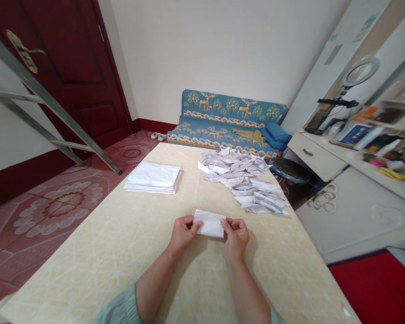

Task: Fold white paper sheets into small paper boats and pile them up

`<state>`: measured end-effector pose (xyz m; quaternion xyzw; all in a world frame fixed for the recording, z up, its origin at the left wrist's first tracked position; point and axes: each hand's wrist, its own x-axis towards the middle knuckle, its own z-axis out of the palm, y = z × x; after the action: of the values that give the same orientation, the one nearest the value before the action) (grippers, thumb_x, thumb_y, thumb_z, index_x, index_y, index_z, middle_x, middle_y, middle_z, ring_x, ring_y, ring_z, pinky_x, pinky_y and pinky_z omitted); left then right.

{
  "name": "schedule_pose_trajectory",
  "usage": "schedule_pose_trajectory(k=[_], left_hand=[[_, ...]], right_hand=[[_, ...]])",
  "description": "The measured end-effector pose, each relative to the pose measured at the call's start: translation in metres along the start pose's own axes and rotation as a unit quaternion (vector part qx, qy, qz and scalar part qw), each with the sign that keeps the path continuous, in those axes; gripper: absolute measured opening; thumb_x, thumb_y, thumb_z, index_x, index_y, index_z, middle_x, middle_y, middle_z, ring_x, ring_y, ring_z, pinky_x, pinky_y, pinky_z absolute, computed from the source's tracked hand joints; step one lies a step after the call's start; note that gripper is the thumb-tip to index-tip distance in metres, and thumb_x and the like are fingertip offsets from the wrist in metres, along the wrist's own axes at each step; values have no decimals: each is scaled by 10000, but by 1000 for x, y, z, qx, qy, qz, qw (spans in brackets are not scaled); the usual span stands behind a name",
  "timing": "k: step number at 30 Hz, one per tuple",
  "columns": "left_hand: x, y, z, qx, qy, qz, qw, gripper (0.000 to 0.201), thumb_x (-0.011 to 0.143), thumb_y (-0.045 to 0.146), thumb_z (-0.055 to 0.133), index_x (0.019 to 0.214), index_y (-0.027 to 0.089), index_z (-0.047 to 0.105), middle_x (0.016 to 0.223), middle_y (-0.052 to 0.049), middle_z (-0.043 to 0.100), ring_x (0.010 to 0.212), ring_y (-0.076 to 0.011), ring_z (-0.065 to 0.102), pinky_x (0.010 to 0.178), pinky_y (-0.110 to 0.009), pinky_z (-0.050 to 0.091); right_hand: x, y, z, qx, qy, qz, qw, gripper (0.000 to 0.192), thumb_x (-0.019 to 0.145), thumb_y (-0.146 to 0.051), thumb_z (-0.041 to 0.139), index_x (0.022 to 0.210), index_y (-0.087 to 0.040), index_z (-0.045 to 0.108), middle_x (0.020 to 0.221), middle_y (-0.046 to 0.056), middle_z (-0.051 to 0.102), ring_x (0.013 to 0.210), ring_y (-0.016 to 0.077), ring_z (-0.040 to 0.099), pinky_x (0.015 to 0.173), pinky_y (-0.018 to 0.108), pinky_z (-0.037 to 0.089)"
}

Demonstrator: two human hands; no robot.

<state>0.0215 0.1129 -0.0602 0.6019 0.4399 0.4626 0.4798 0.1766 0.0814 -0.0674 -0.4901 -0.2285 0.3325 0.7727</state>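
Head view: a small folded white paper [209, 223] lies on the surface [121, 243] directly ahead of the person, between both hands, its long axis running left to right. The left hand [182, 233] pinches the paper's left edge with thumb and fingers closed on it; the right hand [236, 233] pinches the right edge likewise. Both hands are equally near. A stack of flat white sheets [153, 177] lies well beyond to the left; a heap of folded pieces [246, 180] lies beyond to the right.

Pale green sleeves pushed up, forearms and hands [209, 234] bare.
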Motion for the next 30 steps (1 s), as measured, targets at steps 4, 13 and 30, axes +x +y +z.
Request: schedule_pose_trajectory(k=[4, 13, 30], left_hand=[[-1, -6, 1, -5, 28, -21, 999, 250, 681, 319, 657, 578, 117, 551, 504, 31, 507, 459, -73, 423, 442, -175, 300], [-2, 2, -1, -106, 21, -44, 993, 377, 671, 292, 687, 949, 192, 451, 567, 52, 593, 465, -109, 537, 419, -169, 389], [-8, 48, -13, 316, -107, 125, 934, 216, 787, 320, 553, 689, 200, 704, 658, -40, 677, 605, -156, 571, 561, -231, 343]], right_hand=[[-1, -1, -1, -14, -12, 3, 1000, 365, 559, -216, 776, 675, -191, 430, 663, -26, 641, 586, 118, 570, 584, 240, 459], [0, 0, -2, -29, -23, -12, 999, 344, 564, -222, 768, 718, -185, 462, 675, -23, 628, 593, 113, 575, 584, 233, 458], [-16, -20, 8, -100, -229, 9, 968, 263, 616, -230, 735, 663, -189, 479, 633, -20, 613, 564, 114, 531, 549, 223, 408]])
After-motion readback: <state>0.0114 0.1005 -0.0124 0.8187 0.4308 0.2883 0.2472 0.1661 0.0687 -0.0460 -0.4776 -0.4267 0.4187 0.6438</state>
